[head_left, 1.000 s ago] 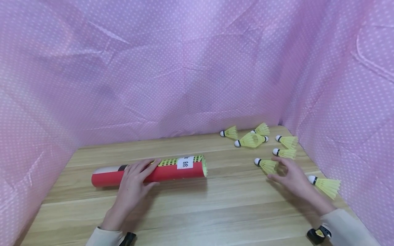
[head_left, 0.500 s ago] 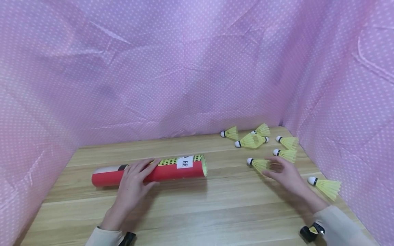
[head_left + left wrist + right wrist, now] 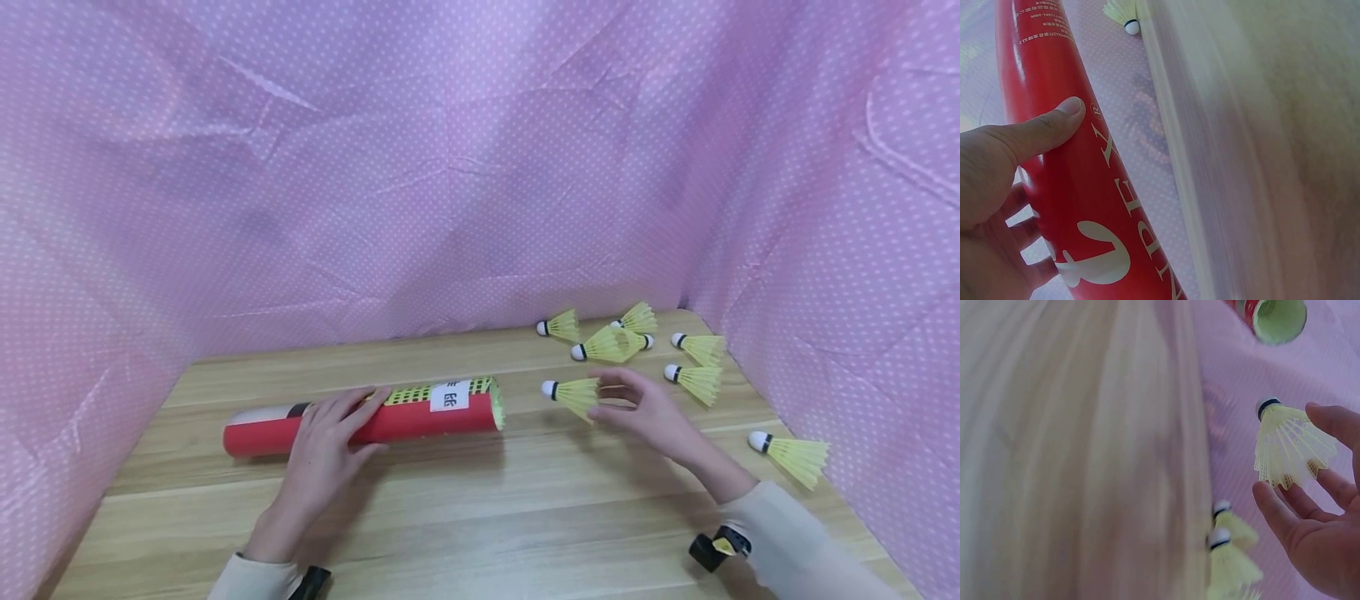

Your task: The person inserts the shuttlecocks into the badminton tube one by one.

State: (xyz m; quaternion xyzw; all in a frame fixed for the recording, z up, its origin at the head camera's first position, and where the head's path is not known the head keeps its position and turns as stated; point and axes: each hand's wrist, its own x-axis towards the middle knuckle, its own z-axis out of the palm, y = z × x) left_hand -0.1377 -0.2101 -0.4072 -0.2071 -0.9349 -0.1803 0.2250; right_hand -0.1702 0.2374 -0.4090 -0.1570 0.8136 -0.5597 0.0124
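On the left half of the table lies a red tube (image 3: 420,422) with a white label and a yellow-green patterned strip; its open end faces right. My left hand (image 3: 327,435) grips the tube around its middle, and in the left wrist view the thumb (image 3: 1054,128) lies across the red surface. My right hand (image 3: 647,412) pinches a yellow shuttlecock (image 3: 573,394) by the skirt's rim, its white cork toward the tube. The right wrist view shows this shuttlecock (image 3: 1291,444) between thumb and fingers, apart from the tube's open mouth (image 3: 1280,319).
Several yellow shuttlecocks lie at the back right, among them one near the back edge (image 3: 558,325) and one at the right (image 3: 693,382). Another shuttlecock (image 3: 793,456) lies near the right edge. Pink dotted cloth (image 3: 450,208) hangs behind and beside the wooden table (image 3: 480,517).
My right hand has moved left with the pinched shuttlecock, away from the others and closer to the tube's open end. The left hand and tube have stayed in place.
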